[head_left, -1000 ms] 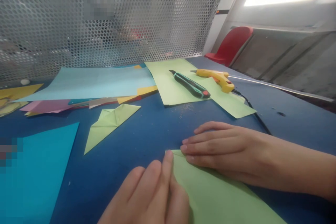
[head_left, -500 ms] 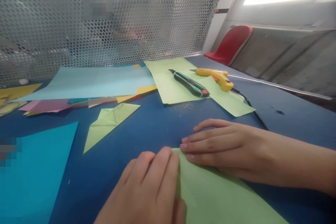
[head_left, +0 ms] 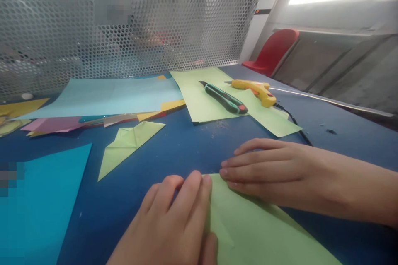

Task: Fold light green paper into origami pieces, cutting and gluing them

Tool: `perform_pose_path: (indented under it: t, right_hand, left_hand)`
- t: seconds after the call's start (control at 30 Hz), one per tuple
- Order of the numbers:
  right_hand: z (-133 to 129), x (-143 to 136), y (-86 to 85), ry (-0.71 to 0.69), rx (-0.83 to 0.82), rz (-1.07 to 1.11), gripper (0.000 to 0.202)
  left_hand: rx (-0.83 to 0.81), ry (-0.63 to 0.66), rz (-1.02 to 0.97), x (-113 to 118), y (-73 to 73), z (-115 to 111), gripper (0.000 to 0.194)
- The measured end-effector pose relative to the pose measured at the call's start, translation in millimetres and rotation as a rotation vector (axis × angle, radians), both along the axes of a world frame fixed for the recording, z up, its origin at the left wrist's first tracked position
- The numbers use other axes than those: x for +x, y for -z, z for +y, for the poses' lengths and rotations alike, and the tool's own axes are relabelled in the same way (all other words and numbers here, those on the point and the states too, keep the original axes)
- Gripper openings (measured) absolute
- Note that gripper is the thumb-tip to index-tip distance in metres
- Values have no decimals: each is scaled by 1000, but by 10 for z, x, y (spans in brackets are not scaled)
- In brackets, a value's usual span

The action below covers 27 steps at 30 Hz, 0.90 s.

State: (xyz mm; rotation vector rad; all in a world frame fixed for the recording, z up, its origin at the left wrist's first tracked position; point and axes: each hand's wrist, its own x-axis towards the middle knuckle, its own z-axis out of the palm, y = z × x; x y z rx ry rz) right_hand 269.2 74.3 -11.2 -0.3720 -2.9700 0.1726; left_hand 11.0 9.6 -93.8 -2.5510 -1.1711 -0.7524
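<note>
A light green sheet of paper (head_left: 248, 219) lies on the table in front of me, partly under both hands. My left hand (head_left: 174, 215) is at its left edge, fingers bent and close together, with the thumb low on the paper; it grips that edge. My right hand (head_left: 273, 172) lies flat along the sheet's upper right edge, fingers stretched out and tips near the top corner. Left of the hands rests a folded green paper piece (head_left: 130, 143) with creases showing.
Behind the hands, a green utility knife (head_left: 226, 99) with its blade out lies on green paper (head_left: 194, 99). Beside it is a yellow glue gun (head_left: 255, 90) with a black cord. Blue paper (head_left: 52, 198) is at left, pale blue sheets (head_left: 118, 97) farther back, before a perforated metal panel (head_left: 174, 16).
My right hand has slid slightly to the right along the paper's edge. The left hand has shifted a little up and left, still at the sheet's left edge.
</note>
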Motion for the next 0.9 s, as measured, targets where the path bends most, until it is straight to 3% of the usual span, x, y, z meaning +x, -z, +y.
perform_pose_path:
  t: [0.33,0.9]
  right_hand:
    - [18,34,6,34,-48,-3,38]
    - [-12,21,51,16,13,-23,37]
  left_hand:
    - [-11,92,83,-66,-77,23,52]
    - [-8,89,159,-84,-62,19,54]
